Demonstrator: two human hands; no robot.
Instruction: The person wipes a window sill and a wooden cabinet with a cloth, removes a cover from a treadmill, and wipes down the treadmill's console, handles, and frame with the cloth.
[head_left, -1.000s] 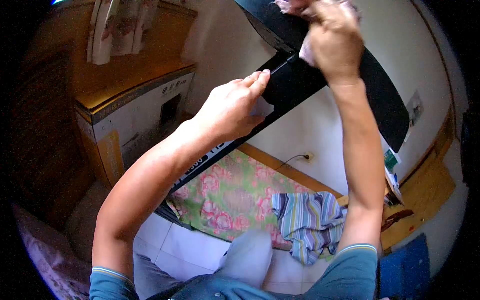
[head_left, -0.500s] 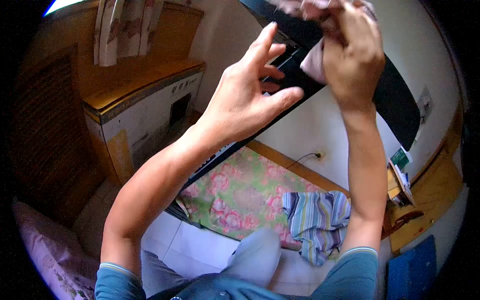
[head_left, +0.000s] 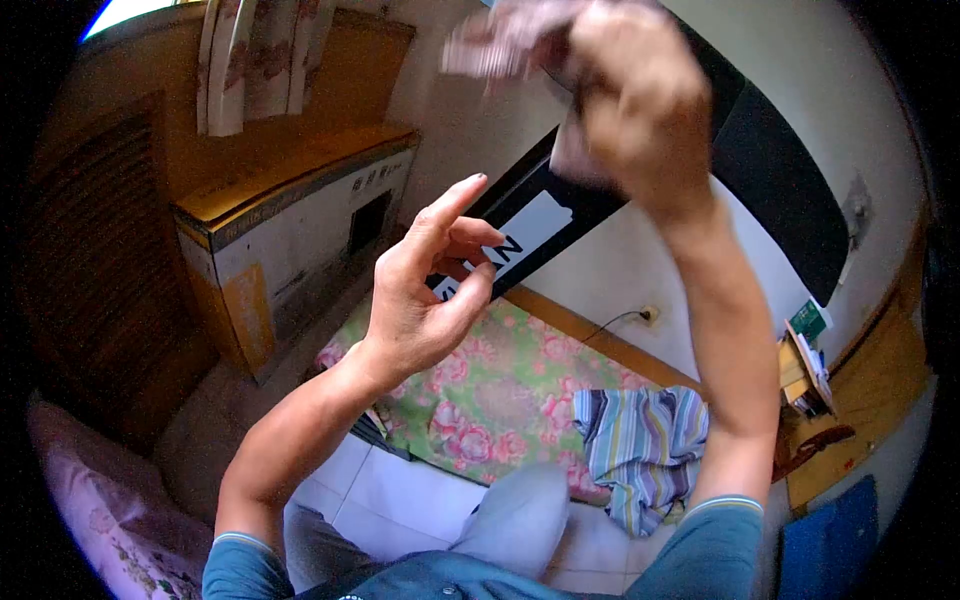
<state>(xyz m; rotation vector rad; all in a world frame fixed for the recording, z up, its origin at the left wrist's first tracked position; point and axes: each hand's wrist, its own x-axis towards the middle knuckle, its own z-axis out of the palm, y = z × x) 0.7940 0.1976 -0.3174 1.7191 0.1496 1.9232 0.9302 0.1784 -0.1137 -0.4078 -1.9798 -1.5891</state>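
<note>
A crumpled pinkish cloth [head_left: 495, 45] is gripped in my right hand [head_left: 645, 100], raised at the top of the view and smeared by motion. Part of the cloth also hangs below the fist, against a long black panel [head_left: 535, 165] set at a slant. My left hand [head_left: 425, 275] is held lower, at the panel's lower end, with its index finger extended, the others curled and nothing in it. Behind its fingers shows a white label [head_left: 535, 235] with large black letters, partly hidden. I cannot tell whether the left hand touches the panel.
Below lies a green floral cover [head_left: 480, 390] with a striped cloth [head_left: 650, 445] on its right side. A large carton [head_left: 300, 230] stands at left near a curtain [head_left: 265, 70]. At right are a wooden desk [head_left: 880, 410] with books and a blue object [head_left: 830, 540].
My right hand has swept left with the cloth. My left hand has moved down and left, its fingers curling more, and the panel's white label now shows.
</note>
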